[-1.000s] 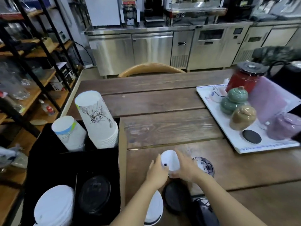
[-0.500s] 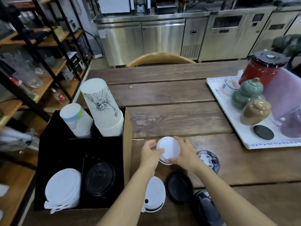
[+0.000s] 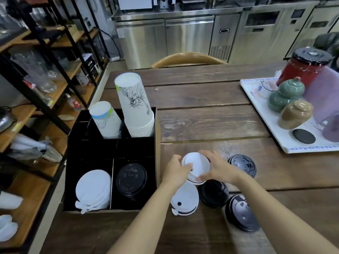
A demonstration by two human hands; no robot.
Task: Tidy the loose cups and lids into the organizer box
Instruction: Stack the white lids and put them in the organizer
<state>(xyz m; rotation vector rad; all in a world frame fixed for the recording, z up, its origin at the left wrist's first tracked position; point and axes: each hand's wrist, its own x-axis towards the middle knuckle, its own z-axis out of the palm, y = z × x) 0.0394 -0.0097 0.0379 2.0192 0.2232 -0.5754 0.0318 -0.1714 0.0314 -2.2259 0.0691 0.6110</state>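
Note:
A white paper cup (image 3: 196, 165) sits upside down between my hands, just above the table. My left hand (image 3: 175, 171) grips its left side and my right hand (image 3: 218, 168) its right side. Below it lie a white lid (image 3: 185, 200) and a black lid (image 3: 213, 194); two more black lids (image 3: 243, 165) (image 3: 241, 212) lie to the right. The black organizer box (image 3: 157, 143) stands at the left. It holds two inverted cup stacks (image 3: 135, 105) (image 3: 106, 119), a pile of white lids (image 3: 93, 189) and black lids (image 3: 131, 177).
A white tray (image 3: 256, 107) at the right carries a red jar, green and tan ceramic pots and a black coaster. A wooden chair back (image 3: 187, 58) stands beyond the table's far edge. Open shelves (image 3: 55, 85) line the left side.
The cup held in both hands has stayed near the table's front while the view shifted and tilted down; the box and loose lids now sit more fully in view.

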